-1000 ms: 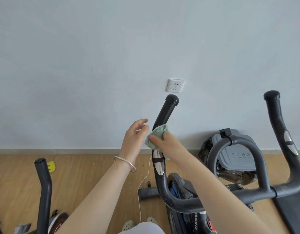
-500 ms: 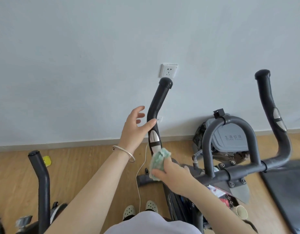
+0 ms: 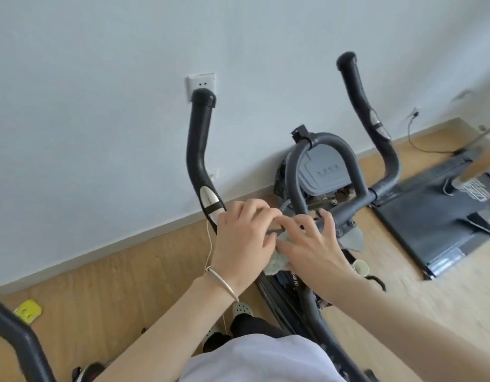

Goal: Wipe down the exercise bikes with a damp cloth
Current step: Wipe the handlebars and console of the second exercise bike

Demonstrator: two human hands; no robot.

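Just below us, on the bike's handlebar (image 3: 199,150), our left hand (image 3: 243,238) curls round the tube while our right hand (image 3: 312,252), fingers spread, presses the green cloth (image 3: 276,261) against it; beyond sits a grey cover (image 3: 323,169).

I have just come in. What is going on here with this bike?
A person is wiping an exercise bike. The right hand, fingers spread, presses a green cloth onto the frame at the foot of the left handlebar. The left hand lies beside it with bent fingers. Whether it grips the bar or the cloth is unclear. Another bike's handlebar shows at lower left.
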